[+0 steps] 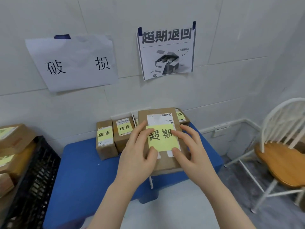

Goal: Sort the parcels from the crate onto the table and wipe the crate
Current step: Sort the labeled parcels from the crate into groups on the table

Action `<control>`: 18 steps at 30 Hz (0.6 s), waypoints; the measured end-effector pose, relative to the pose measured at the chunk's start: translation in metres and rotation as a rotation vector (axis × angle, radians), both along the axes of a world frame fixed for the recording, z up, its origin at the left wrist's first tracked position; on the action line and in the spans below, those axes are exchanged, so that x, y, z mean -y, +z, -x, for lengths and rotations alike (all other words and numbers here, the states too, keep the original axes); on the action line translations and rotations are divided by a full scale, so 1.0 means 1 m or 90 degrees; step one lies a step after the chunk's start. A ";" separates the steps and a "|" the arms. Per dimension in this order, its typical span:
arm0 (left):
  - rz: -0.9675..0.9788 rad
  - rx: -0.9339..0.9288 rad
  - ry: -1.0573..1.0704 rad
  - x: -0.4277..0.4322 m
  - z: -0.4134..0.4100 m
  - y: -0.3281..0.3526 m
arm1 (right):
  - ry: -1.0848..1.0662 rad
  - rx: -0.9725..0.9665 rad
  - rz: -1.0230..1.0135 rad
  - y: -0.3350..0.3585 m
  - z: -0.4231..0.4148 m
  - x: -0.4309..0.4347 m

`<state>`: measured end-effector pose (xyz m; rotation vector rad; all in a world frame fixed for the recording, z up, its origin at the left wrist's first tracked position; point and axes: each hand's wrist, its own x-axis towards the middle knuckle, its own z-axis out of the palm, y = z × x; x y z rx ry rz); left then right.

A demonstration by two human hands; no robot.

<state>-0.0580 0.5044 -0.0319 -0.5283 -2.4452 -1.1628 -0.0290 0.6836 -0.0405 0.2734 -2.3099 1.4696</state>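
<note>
Beneath the overdue sign [166, 50], your left hand [137, 156] and right hand [189, 149] press nearly straight fingers atop the parcel [166, 164]; its long axis points wallward.

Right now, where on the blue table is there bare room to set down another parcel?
Bare blue table lies front-left, between the black crate and the left hand. Crowded: the wall side, with small parcels and the big parcel.
</note>
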 end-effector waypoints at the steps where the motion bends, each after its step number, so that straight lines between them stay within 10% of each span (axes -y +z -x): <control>1: -0.003 0.008 -0.006 -0.004 0.004 -0.003 | -0.008 0.008 -0.002 -0.003 0.001 -0.003; 18: 0.112 0.264 0.068 -0.100 0.065 -0.133 | 0.027 0.244 -0.069 -0.134 0.080 -0.084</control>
